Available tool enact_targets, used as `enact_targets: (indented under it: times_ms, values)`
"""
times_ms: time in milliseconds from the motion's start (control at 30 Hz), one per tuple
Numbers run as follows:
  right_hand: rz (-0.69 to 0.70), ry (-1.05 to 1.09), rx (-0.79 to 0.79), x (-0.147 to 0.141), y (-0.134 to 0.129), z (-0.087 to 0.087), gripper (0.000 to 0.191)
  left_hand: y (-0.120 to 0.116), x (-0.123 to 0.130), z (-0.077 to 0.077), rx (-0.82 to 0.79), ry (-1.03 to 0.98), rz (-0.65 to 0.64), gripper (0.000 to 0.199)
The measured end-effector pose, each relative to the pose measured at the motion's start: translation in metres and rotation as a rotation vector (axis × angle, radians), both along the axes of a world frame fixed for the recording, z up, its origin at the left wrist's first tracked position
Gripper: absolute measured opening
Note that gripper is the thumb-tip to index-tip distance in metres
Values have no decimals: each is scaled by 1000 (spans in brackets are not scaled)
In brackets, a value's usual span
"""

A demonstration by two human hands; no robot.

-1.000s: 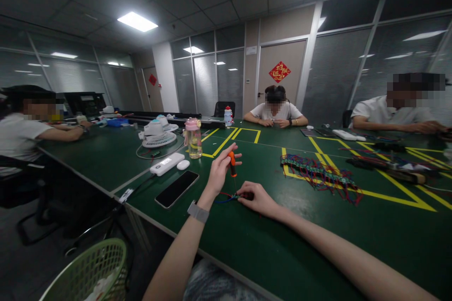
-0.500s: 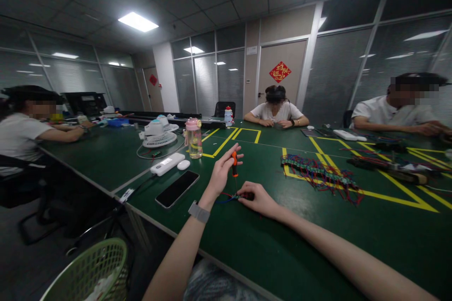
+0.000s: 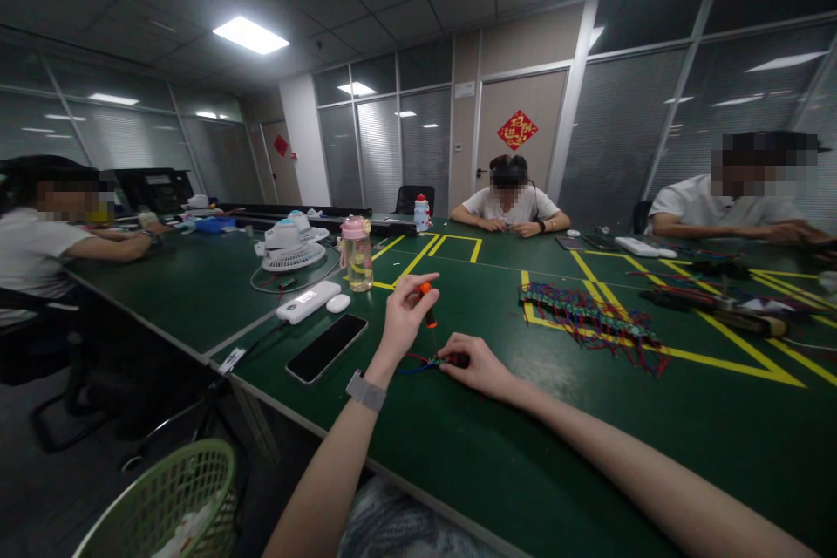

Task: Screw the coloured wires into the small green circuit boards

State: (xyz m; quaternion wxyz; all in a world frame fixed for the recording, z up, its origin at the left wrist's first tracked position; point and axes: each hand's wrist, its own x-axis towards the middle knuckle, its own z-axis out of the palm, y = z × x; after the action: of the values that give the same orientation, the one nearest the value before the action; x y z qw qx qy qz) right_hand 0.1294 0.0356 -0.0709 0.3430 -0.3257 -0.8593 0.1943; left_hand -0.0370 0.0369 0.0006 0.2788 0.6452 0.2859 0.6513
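My left hand [image 3: 406,309] is closed on the orange-and-black handle of a screwdriver [image 3: 430,318], thumb and fingers around its upper part. The screwdriver stands nearly upright, its thin shaft reaching down to a small green circuit board [image 3: 435,362] on the table. Whether the tip touches a screw is too small to tell. My right hand [image 3: 477,366] rests on the table and pinches the board's right side; its fingertips partly hide it. A dark red object shows under the right fingers. Red and blue wires [image 3: 413,365] run from the board to the left.
On the green table [image 3: 523,453] lie a phone [image 3: 327,349], a white power strip [image 3: 309,301], a white case [image 3: 338,303], a pink-lidded bottle [image 3: 357,255] and white fans [image 3: 293,246]. Right of my hands is a row of wired boards [image 3: 588,314]. Three people sit around the table.
My left fingers have gone from extended beside the screwdriver handle to curled around its top. The screwdriver now tilts slightly left. My right hand stays on the board.
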Motion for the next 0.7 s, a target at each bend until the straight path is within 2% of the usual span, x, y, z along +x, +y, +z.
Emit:
enact_targets:
  times_ms: [167,267,467,633,700]
  values:
    - [1,2,-9,2,0,0,14,2,2,-2,-94,-137,-279,38]
    - [5,6,-1,2,1,-1,14,1,4,-1,-156,-181,-344,42]
    - [-10,3,17,1,2,-2,14,-3,5,2,-129,-122,-193,40]
    - [-4,2,12,1,1,-2,14,-2,2,3,0,-2,7,23]
    - [-4,0,9,1,1,-1,14,-1,1,2,13,-13,-25,26]
